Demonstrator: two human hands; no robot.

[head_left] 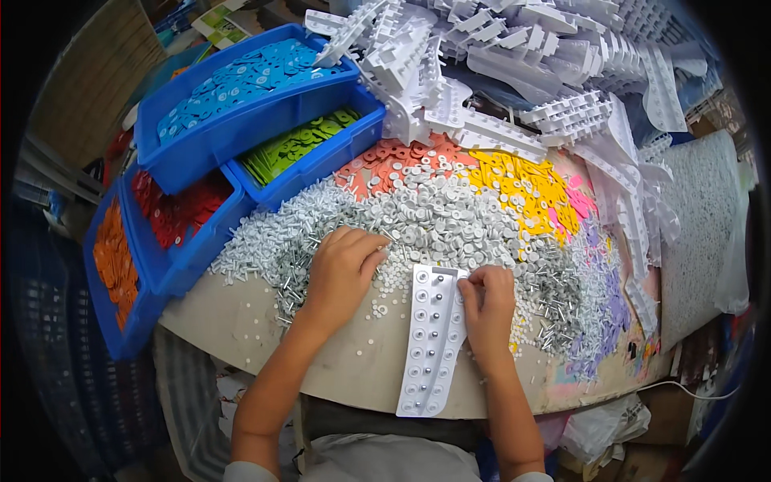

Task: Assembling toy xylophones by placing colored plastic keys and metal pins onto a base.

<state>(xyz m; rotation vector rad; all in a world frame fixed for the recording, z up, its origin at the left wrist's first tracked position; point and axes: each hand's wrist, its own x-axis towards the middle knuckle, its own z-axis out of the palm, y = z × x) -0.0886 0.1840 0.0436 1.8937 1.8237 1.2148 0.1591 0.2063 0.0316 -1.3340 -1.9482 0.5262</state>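
In front of me on the table lies a long white plastic strip [415,345], with round discs along both sides and a row of metal pin heads down its middle channel. My right hand [490,305] is closed at the strip's upper right edge, thumb and curled fingertips against it. To the strip's left, my left hand [341,269] reaches over the heap of metal pins [293,269]. Its thumb and forefinger are pinched together; whatever they hold is too small to make out. Beyond both hands spreads a heap of white round discs [450,213].
Blue bins [201,149] with blue, green, red and orange pieces stand at the left. White plastic strips [554,64] are piled high at the back right. Coral [381,165], yellow [526,189] and purple pieces [614,301] lie around the discs. The table's curved edge is near me.
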